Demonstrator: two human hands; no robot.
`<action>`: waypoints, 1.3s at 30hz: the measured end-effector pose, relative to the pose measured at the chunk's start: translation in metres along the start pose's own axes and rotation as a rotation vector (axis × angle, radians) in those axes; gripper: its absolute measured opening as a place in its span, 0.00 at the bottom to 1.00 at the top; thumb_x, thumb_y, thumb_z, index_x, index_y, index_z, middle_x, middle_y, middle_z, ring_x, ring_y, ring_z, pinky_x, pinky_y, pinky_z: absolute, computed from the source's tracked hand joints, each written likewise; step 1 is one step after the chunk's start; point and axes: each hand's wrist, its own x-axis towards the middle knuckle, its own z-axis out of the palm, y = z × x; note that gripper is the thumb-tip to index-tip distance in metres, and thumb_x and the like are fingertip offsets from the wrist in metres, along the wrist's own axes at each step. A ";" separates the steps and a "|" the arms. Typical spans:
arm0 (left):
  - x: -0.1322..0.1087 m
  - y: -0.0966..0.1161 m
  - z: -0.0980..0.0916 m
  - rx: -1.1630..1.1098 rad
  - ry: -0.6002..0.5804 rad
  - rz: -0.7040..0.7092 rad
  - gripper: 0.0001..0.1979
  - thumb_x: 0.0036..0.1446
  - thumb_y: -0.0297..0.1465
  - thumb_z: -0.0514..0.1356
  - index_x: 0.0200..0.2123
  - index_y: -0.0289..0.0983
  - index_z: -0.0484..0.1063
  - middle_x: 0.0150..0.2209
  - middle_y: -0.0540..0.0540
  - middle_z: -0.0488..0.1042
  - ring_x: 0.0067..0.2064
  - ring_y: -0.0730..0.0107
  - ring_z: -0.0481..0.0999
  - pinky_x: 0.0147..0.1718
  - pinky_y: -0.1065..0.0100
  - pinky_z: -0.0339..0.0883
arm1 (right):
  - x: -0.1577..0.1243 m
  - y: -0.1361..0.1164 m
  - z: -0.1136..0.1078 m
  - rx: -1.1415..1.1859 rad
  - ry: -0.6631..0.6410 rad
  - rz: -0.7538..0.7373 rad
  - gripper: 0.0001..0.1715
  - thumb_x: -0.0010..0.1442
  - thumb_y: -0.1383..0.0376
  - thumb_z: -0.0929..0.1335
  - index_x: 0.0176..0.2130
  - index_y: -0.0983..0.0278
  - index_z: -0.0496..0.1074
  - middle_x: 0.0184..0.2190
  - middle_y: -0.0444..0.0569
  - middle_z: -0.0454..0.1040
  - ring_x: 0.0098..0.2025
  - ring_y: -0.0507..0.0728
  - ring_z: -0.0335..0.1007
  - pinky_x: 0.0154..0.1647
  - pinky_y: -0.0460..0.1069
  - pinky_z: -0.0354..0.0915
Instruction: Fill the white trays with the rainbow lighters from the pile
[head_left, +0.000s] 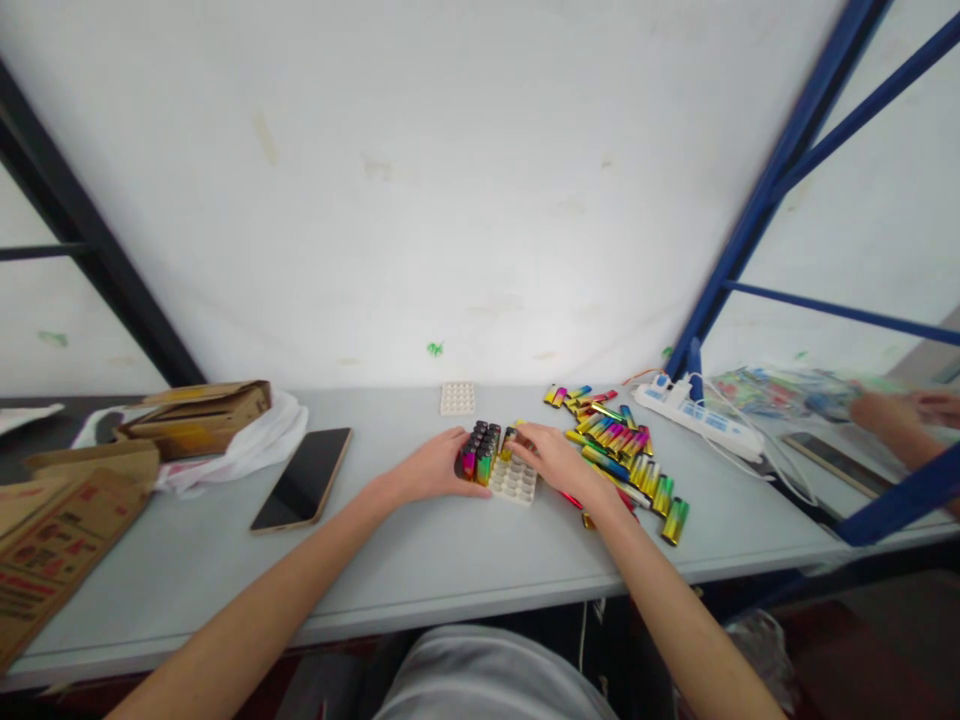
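A white tray with round holes (516, 481) lies on the grey table (420, 560) straight ahead. Several rainbow-coloured lighters (480, 452) stand upright in its left part. My left hand (433, 466) cups the tray's left side, fingers curled against the standing lighters. My right hand (553, 455) reaches over the tray from the right, its fingertips pinched on one lighter (509, 442) at the tray. A heap of loose lighters (619, 445) lies just right of my right hand.
A second small white tray (457, 398) sits near the wall. A dark phone (304, 478) lies to the left, beside cardboard boxes (196, 415) and a plastic bag. A white power strip (697, 418) with cables lies at right. Another person's hand (900, 415) shows beyond a blue frame.
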 end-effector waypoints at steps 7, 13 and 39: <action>0.000 0.002 -0.002 0.004 -0.005 0.003 0.36 0.44 0.57 0.75 0.48 0.38 0.76 0.48 0.40 0.79 0.50 0.46 0.79 0.53 0.54 0.73 | -0.010 0.006 -0.032 -0.037 -0.104 0.074 0.08 0.71 0.61 0.72 0.46 0.64 0.78 0.42 0.52 0.81 0.44 0.60 0.77 0.49 0.51 0.66; 0.000 0.003 -0.003 -0.004 -0.003 0.013 0.34 0.44 0.58 0.74 0.45 0.40 0.76 0.45 0.42 0.78 0.49 0.46 0.79 0.52 0.54 0.74 | -0.030 0.000 -0.078 -0.045 -0.242 0.284 0.05 0.61 0.66 0.75 0.31 0.62 0.80 0.30 0.49 0.83 0.34 0.59 0.78 0.37 0.49 0.64; 0.000 0.001 -0.002 0.018 -0.004 -0.007 0.34 0.44 0.59 0.74 0.44 0.40 0.75 0.45 0.42 0.77 0.48 0.46 0.79 0.52 0.54 0.74 | -0.014 0.010 -0.064 0.518 0.192 0.297 0.24 0.61 0.45 0.74 0.37 0.63 0.76 0.26 0.43 0.73 0.28 0.55 0.67 0.30 0.49 0.61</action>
